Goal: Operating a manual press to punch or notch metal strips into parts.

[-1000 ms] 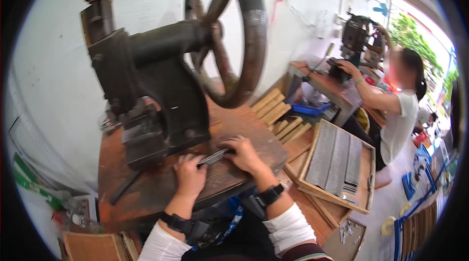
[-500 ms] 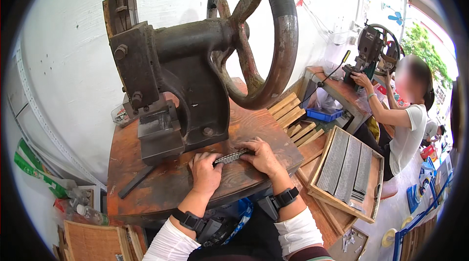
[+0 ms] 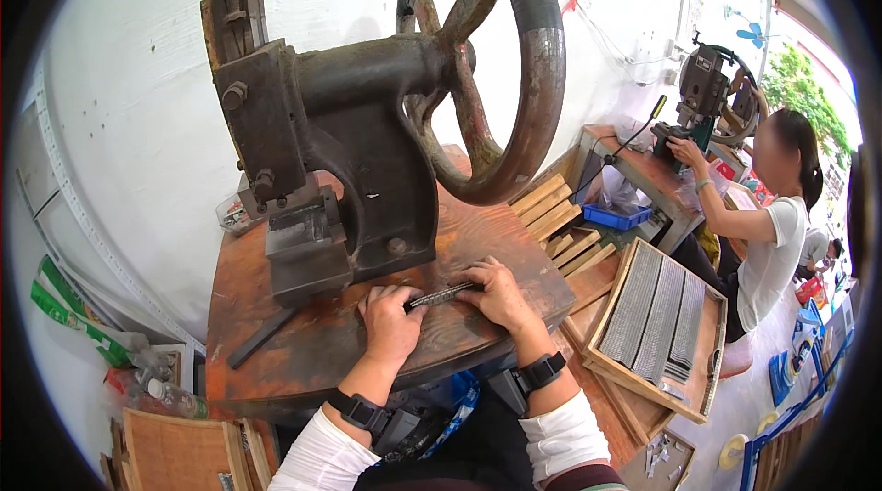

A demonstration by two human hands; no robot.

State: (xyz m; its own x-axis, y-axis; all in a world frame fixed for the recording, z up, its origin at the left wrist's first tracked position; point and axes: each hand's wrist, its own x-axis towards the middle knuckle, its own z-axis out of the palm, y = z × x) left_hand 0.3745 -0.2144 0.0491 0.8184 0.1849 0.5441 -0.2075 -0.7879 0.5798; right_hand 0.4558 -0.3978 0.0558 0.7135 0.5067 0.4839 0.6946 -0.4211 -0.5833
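1. Head view, only one to go through. Both hands are on a thin dark metal strip [image 3: 441,294] lying on the worn wooden bench top [image 3: 276,353], just in front of the base of the big cast-iron hand press [image 3: 340,160].
2. Left hand [image 3: 390,321]: fingers curled in tight, pinching the strip's left end against the bench. Right hand [image 3: 501,293]: fingers bent over the right end, thumb side toward the strip, holding it too. Neither hand is spread wide.
3. Step in hand, my read: lining the strip up on the bench ahead of the press die [image 3: 299,234]. It is not under the ram; it sits to the right of the die block and nearer the person.
4. Next move likely calls for sliding the strip left and away, into the die gap, keeping it flat and fingertips out from under the ram. The flywheel [image 3: 524,78] is untouched by either hand.
5. Strip orientation: long axis runs roughly left-right across the bench, right end tilted slightly away from the person. Lies flat, as far as visible.
6. Surroundings: wooden tray of grey strips [image 3: 657,321] low on the right; another person [image 3: 767,234] works at a second press [image 3: 707,91] further right, hands on that machine.
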